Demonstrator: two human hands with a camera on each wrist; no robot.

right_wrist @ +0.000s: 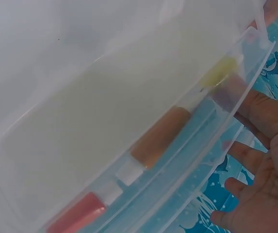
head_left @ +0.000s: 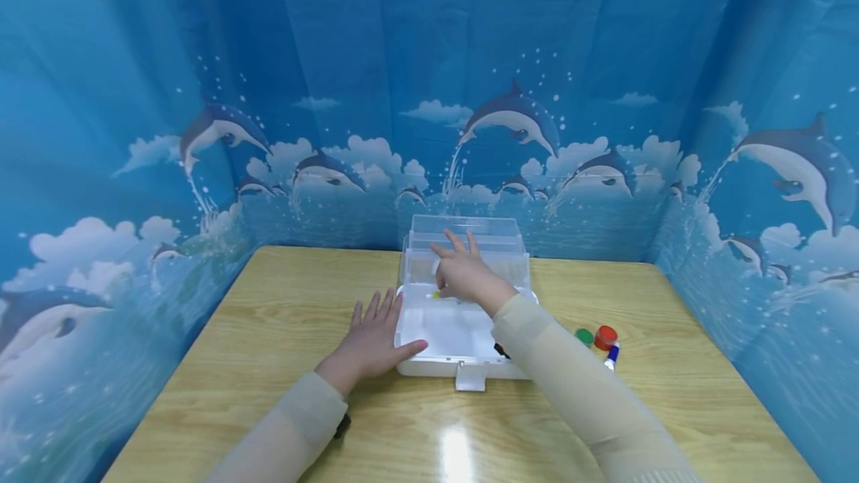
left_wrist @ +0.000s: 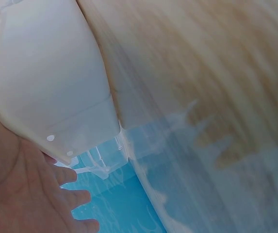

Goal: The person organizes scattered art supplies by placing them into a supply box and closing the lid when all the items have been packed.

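Observation:
A white plastic box (head_left: 446, 330) with its clear lid (head_left: 465, 225) raised stands on the table. My left hand (head_left: 371, 339) rests against its left front corner, fingers straight and spread, thumb along the rim. At the back of the box, my right hand (head_left: 466, 274) reaches down and pinches a small yellow tube with a white end (right_wrist: 221, 70) between thumb and index finger; the other fingers are spread. Through the translucent tray wall (right_wrist: 226, 116) the fingertips look blurred. In the same tray lie an orange-brown tube (right_wrist: 162, 136) and a red tube (right_wrist: 78, 213), both with white ends.
Right of the box, beyond my right forearm, are a green-topped jar (head_left: 584, 337), a red jar (head_left: 606, 338) and a blue-and-white tube (head_left: 612, 355). The box's latch (head_left: 470, 377) hangs over its front. A dolphin-print curtain (head_left: 376, 95) surrounds the wooden table (head_left: 295, 282).

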